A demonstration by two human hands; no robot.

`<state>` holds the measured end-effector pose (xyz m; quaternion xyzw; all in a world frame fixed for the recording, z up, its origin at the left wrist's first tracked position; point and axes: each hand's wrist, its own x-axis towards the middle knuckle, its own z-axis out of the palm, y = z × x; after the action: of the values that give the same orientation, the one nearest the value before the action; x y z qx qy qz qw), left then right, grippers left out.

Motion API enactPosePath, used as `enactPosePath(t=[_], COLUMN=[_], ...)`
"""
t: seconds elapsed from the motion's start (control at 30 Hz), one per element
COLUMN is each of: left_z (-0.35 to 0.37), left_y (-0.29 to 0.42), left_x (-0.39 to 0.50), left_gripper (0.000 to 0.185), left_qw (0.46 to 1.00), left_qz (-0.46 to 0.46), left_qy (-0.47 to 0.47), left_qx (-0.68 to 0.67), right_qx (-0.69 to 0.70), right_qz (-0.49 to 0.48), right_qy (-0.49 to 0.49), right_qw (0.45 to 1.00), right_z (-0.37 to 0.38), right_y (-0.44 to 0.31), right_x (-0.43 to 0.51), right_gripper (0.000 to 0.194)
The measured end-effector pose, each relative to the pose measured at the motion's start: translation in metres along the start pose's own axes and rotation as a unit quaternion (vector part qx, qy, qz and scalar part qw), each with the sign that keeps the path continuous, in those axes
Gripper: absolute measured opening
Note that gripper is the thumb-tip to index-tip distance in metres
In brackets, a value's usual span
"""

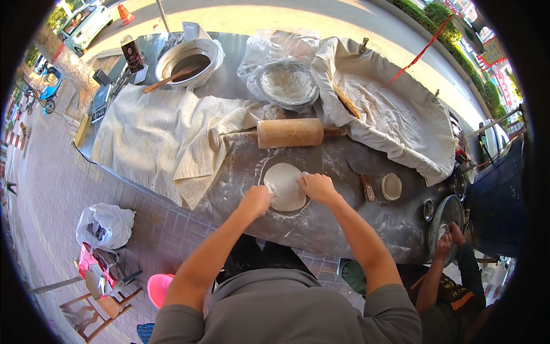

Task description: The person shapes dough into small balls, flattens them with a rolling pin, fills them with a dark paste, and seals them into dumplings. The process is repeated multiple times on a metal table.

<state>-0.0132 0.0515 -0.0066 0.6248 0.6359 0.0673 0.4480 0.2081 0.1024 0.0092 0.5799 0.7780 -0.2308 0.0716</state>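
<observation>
A flat round of dough (284, 187) lies on the floured dark tabletop (275, 225) in front of me. My left hand (257, 201) has its fingers curled onto the round's lower left edge. At the upper right edge, my right hand (319, 187) pinches the rim between thumb and fingers. Just beyond the dough lies a thick wooden rolling pin (290, 133). To the right are a curved-blade knife with a wooden handle (366, 185) and a small dough piece with a raised rim (391, 186).
Cream cloth (150, 137) covers the left side. Behind stand a basin of dark liquid (193, 64) with a wooden spoon and a bowl of flour (288, 84). A cloth-lined tray (382, 112) sits far right. Another person's hands (449, 241) work over a metal pan (447, 210).
</observation>
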Motion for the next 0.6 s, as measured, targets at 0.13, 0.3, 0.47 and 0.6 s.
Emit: enactPosePath(t=[0.13, 0.3, 0.47, 0.6], left_z=[-0.003, -0.004, -0.0043, -0.0043], left_y=[-0.0023, -0.0064, -0.0094, -0.0078], left_x=[0.0016, 0.0008, 0.0003, 0.0004], left_gripper=[0.049, 0.048, 0.047, 0.044], left_qw=[0.999, 0.998, 0.988, 0.999], left_qz=[-0.007, -0.005, 0.094, -0.013], left_qy=[-0.005, 0.044, 0.082, 0.013], left_qx=[0.032, 0.052, 0.091, 0.039], right_qx=[0.004, -0.003, 0.023, -0.012], right_qz=[0.015, -0.004, -0.027, 0.0], right_qy=[0.007, 0.016, 0.051, 0.0], right_qw=[1.0, 1.0, 0.998, 1.0], right_z=[-0.0022, 0.0016, 0.0046, 0.0035], right_y=[-0.0017, -0.0011, -0.0036, -0.0068], right_x=[-0.0018, -0.0013, 0.001, 0.003], right_gripper=[0.038, 0.038, 0.038, 0.038])
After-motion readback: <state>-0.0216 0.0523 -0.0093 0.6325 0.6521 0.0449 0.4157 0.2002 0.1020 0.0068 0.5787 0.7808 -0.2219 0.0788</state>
